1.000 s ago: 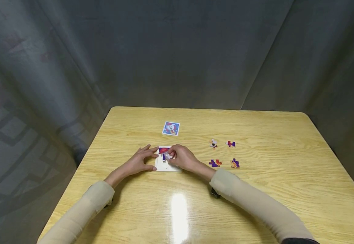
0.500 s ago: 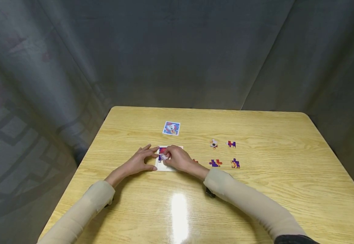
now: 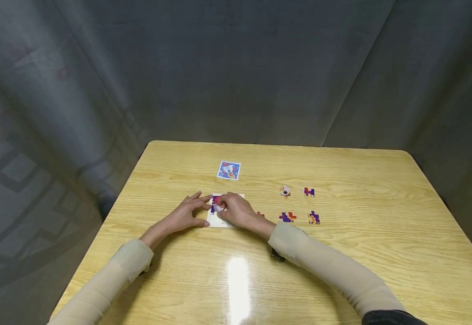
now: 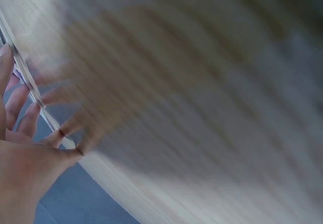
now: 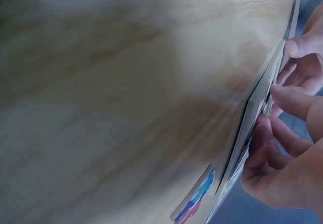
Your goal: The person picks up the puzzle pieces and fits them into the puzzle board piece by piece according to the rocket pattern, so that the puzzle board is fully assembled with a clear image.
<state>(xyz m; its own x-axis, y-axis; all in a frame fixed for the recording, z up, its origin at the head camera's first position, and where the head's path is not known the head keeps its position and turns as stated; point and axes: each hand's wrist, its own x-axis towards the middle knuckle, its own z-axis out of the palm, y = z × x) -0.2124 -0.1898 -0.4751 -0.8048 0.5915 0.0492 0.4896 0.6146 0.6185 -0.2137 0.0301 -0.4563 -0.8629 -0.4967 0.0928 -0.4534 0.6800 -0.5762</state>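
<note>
A white puzzle board (image 3: 222,223) lies near the middle of the table. My left hand (image 3: 184,215) rests along its left side, fingers and thumb spread at the edge; the left wrist view has this hand (image 4: 25,158) low at its left. My right hand (image 3: 239,210) reaches over the board and pinches a white and purple puzzle piece (image 3: 219,208) at the board's left part. Just above that piece a red and purple puzzle piece (image 3: 216,199) sits in the board's upper left. In the right wrist view, my right hand's fingers (image 5: 290,100) partly hide the held piece.
Right of the board lie several loose jigsaw pieces, among them a white one (image 3: 285,191), a red and purple one (image 3: 308,192) and a purple and orange one (image 3: 313,217). One red piece (image 3: 260,214) peeks out behind my right wrist. A square picture card (image 3: 229,170) lies beyond the board.
My right hand has moved slightly left with the puzzle piece, which now sits closer to the board's left edge. A red piece beside my right wrist has come into view. The left hand stays put.
</note>
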